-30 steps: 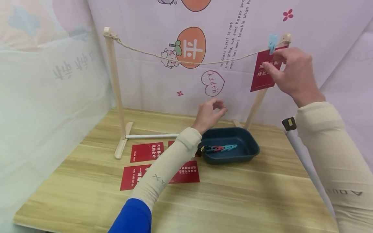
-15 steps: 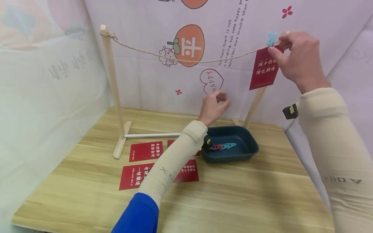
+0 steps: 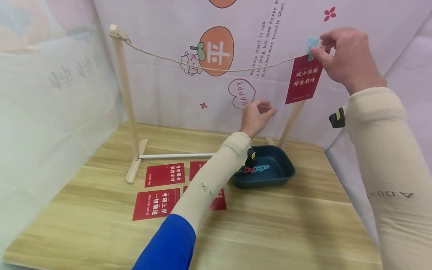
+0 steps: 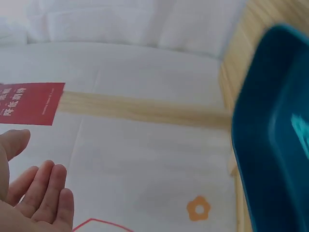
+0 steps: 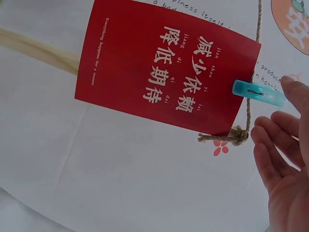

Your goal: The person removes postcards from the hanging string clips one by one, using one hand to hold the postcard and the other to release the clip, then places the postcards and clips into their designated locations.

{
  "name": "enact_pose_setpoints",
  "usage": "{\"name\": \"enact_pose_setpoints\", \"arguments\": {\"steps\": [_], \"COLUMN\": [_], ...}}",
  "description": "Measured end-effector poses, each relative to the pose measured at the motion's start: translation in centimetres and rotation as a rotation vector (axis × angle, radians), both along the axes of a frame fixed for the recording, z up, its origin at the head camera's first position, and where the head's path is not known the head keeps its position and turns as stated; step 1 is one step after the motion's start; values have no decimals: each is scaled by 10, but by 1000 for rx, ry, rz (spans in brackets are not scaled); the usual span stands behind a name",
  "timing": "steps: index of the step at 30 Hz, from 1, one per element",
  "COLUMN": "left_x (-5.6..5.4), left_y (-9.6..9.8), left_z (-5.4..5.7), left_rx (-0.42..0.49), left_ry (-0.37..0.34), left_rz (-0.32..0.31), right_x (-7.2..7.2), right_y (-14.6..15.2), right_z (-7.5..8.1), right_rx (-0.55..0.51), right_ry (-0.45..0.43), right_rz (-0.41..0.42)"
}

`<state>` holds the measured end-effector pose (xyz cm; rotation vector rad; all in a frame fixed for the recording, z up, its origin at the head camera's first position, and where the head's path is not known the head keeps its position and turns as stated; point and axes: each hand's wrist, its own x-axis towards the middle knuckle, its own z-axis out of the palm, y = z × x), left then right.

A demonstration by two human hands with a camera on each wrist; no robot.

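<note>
A red card [image 5: 159, 67] with white lettering hangs from the twine [image 3: 216, 70] near its right end. One light-blue clothespin [image 5: 258, 93] grips the card's top edge at the twine. My right hand [image 3: 351, 58] is beside that clothespin, with its thumb tip close to the handle end; whether they touch is unclear. In the right wrist view its fingers are apart, with nothing between them. My left hand [image 3: 258, 116] hovers lower down, above the tray and left of the card, fingers loosely bent and holding nothing.
Below sits a dark blue tray [image 3: 290, 168] with several clothespins [image 3: 260, 168], partly hidden by my left wrist. Several red cards [image 3: 156, 204] lie on the wooden table [image 3: 84, 225], some behind my left forearm. A wooden post [image 3: 125, 90] and a white bar [image 3: 179, 155] belong to the stand.
My right hand has shifted from the card's face up to beside the clothespin, uncovering the lettering. My left hand has risen slightly to the right. The head view has shifted a little.
</note>
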<state>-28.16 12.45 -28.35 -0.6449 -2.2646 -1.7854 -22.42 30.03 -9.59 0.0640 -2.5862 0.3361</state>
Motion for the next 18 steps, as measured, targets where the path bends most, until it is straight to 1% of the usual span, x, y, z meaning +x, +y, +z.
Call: {"name": "enact_pose_setpoints", "arguments": {"steps": [2,5,7,12,15,18], "left_x": [-1,-3,-3,-2,-4,-6], "left_y": [6,14,19,28,36,45], "left_z": [2,4,5,11,14,19], "left_rx": [46,70,62,24,-32,-103], "left_ry": [-30,-27,-10,2,-14,-17], "left_rz": [4,9,22,68,61,37], "right_x": [-1,-4,-6,-14,-15,-15], "right_y": [-2,-5,-7,-10,-9,-7], "right_z": [4,10,15,23,27,31], "right_rx": [21,37,44,61,53,43], "right_ry": [-22,-64,-92,-166,-207,-230], "right_rz": [6,14,17,18,21,23]}}
